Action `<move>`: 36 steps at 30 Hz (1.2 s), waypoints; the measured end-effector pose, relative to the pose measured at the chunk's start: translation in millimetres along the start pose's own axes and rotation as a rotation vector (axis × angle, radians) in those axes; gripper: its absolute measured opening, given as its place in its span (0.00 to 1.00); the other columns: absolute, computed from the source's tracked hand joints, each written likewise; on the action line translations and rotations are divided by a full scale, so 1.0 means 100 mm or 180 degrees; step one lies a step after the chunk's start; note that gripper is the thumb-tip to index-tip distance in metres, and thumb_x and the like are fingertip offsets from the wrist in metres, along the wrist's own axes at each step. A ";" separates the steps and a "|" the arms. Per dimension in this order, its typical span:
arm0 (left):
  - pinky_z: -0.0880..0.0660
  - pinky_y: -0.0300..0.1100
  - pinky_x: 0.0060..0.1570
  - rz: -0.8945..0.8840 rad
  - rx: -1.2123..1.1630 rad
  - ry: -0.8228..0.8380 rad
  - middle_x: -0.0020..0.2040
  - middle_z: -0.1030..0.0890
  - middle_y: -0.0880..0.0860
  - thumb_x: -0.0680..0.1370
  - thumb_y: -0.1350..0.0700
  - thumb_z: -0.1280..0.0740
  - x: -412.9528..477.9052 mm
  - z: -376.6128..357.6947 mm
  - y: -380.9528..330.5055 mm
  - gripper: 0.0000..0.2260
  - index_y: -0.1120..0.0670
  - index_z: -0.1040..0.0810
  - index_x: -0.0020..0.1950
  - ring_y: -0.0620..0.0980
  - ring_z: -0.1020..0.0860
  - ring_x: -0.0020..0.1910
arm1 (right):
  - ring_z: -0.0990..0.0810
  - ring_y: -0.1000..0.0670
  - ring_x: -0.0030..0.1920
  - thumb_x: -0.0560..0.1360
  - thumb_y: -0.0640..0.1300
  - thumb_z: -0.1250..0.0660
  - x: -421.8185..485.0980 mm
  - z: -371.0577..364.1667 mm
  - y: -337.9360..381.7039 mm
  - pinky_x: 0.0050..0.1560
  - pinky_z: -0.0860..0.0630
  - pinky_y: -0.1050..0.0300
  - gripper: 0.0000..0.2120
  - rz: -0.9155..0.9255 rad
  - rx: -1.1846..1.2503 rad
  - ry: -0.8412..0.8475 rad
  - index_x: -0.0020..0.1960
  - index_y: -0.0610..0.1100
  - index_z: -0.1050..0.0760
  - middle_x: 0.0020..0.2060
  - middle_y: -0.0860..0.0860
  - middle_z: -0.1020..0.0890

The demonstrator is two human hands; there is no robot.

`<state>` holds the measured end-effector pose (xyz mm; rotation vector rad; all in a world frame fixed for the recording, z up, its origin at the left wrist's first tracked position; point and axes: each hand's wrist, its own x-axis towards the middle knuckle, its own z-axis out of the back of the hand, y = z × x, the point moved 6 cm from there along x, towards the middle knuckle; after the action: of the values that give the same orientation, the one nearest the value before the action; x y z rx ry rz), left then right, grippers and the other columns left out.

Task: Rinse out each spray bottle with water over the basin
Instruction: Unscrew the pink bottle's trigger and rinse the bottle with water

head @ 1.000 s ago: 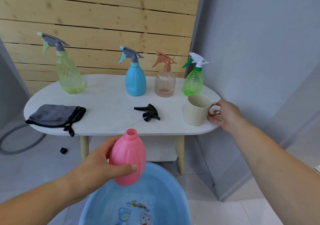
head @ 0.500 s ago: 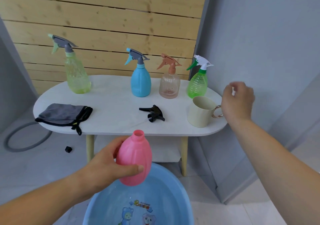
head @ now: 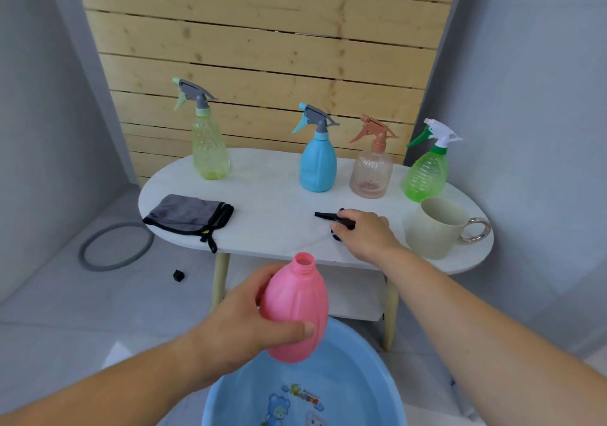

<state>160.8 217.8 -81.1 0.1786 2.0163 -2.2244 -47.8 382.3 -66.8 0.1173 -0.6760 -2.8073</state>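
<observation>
Over the near blue basin point(head: 371, 379) the left hand point(head: 236, 330) holds the pink bottle point(head: 295, 307) upright, fingers and thumb wrapped round its belly and its threaded mouth open. The bottle hangs above the basin's far rim, in front of the desk point(head: 272, 209). The right hand point(head: 364, 235) rests on the desk's near part, its fingers curled round the black sprayer point(head: 328, 217) lying there; the nozzle pokes out to the left. Just right of that hand stands a cream mug point(head: 433, 228), its handle to the right. Along the far side of the desk stand four bottles with sprayers on: a yellow bottle point(head: 210, 149) at the left, then a blue bottle point(head: 318, 166), a clear bottle point(head: 371, 172) and a green bottle point(head: 425, 172) just behind the mug. A grey cloth point(head: 187, 212) lies on the desk's left end. On the floor to the left lie a grey ring point(head: 115, 246) and a small black cap point(head: 178, 275).
</observation>
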 end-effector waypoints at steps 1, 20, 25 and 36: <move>0.15 0.48 0.53 0.0021 -0.0012 -0.0003 0.54 0.16 0.40 0.59 0.52 0.15 -0.01 0.01 0.01 0.37 0.36 0.24 0.65 0.43 0.16 0.54 | 0.31 0.40 0.64 0.78 0.60 0.41 0.01 -0.01 0.00 0.61 0.30 0.47 0.17 -0.0024 -0.0023 -0.0047 0.63 0.58 0.24 0.60 0.49 0.21; 0.18 0.39 0.42 0.0165 -0.0083 -0.0182 0.57 0.17 0.48 0.64 0.55 0.17 -0.03 0.12 -0.04 0.34 0.41 0.25 0.66 0.47 0.15 0.53 | 0.25 0.56 0.61 0.75 0.41 0.30 -0.68 1.40 0.82 0.53 0.31 0.77 0.08 0.1504 0.1307 -0.1433 0.53 0.50 0.20 0.58 0.53 0.31; 0.19 0.39 0.42 0.0145 -0.0017 -0.0199 0.57 0.18 0.48 0.68 0.60 0.17 -0.01 0.06 -0.06 0.31 0.42 0.25 0.66 0.49 0.16 0.54 | 0.25 0.62 0.54 0.74 0.40 0.29 -0.88 1.44 0.92 0.59 0.28 0.69 0.09 0.1948 0.0997 -0.1547 0.53 0.47 0.19 0.58 0.54 0.32; 0.18 0.42 0.45 0.0111 -0.0042 -0.0085 0.56 0.16 0.47 0.60 0.52 0.16 0.01 0.00 -0.06 0.35 0.38 0.24 0.64 0.49 0.15 0.54 | 0.24 0.46 0.61 0.73 0.41 0.29 -1.12 1.13 1.06 0.66 0.29 0.55 0.10 0.2602 0.0658 -0.1422 0.54 0.41 0.20 0.65 0.42 0.30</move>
<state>158.7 218.6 -75.8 0.1801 1.9980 -2.1806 68.6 369.1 84.2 -0.6223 -0.8578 -1.9709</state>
